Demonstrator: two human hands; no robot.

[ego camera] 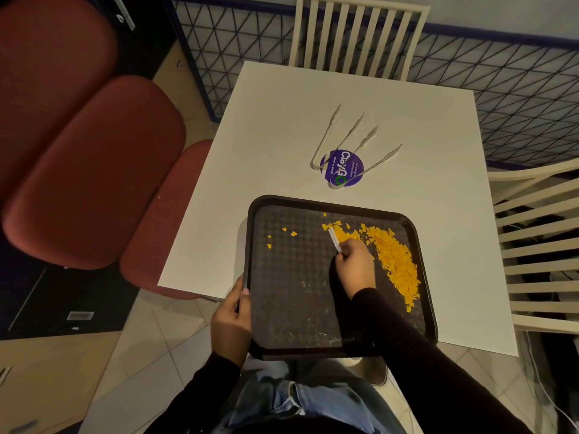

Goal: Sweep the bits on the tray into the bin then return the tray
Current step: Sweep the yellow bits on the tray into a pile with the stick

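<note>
- A white table [282, 126] is seen from above, with a person standing at its near edge.
- A black tray [282, 308] lies on the near part of the table, its near edge jutting a little past the table edge.
- Orange bits [396, 261] are heaped along the right side of the tray, the pile running from the far middle toward the near right.
- A few loose orange scraps [284, 229] lie apart near the tray's far left.
- The left hand [230, 321] grips the tray's left rim, fingers curled around the edge with the thumb on top.
- The right hand [355, 266] is over the middle of the tray, fingers closed on a thin white stick [334, 240].
- The stick points to the far left, its tip touching the far end of the orange pile.
- Both arms wear dark sleeves.
- Beyond the tray, two metal tongs [344, 142] lie open on the table, partly over a round purple sticker [343, 168].
- Pale slatted chairs [357, 32] stand at the far and right sides.
- Red cushioned seats [87, 170] line the left.
- No bin can be made out.
</note>
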